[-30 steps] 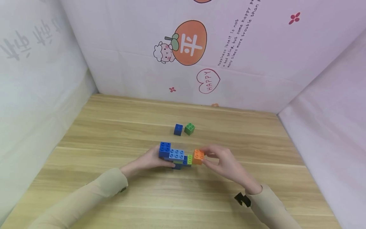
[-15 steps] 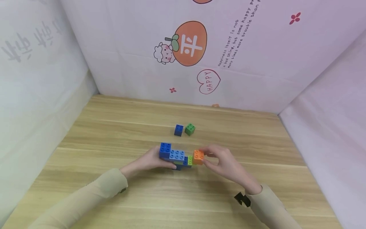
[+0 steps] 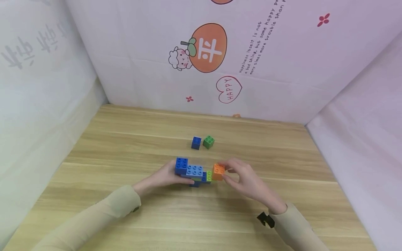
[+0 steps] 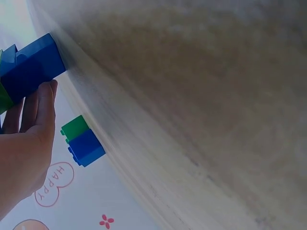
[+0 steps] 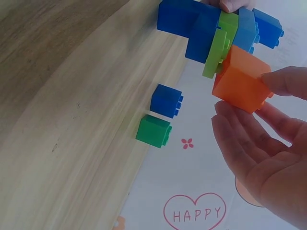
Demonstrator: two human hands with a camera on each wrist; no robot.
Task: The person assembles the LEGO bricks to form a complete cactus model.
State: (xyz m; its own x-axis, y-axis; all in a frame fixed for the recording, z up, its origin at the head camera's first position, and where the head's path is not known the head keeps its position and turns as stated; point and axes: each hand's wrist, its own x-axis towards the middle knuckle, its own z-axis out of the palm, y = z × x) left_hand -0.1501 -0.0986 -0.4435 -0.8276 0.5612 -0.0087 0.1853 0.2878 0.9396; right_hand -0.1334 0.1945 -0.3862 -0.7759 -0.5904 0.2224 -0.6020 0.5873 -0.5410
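A stack of toy building bricks stands on the table: dark blue at the bottom, lime green (image 5: 217,53) between, a light blue brick (image 3: 194,170) above, and a dark blue brick (image 3: 181,166) at the upper left. My left hand (image 3: 165,175) grips this stack from its left side, thumb along the front. On the right, my right hand (image 3: 246,178) pinches an orange brick (image 5: 242,79) between thumb and fingers. The orange brick sits at the lime green brick's right end; whether it is pressed fully onto the studs cannot be told.
Behind the stack, a loose blue brick (image 3: 196,143) and a green brick (image 3: 208,142) lie side by side on the wooden table (image 3: 141,139). A printed white cloth (image 3: 150,76) hangs at the back, with white cloth at both sides.
Almost nothing differs. The dark blue brick at the upper left and the stack sit slightly lower in the head view, while both hands keep their holds.
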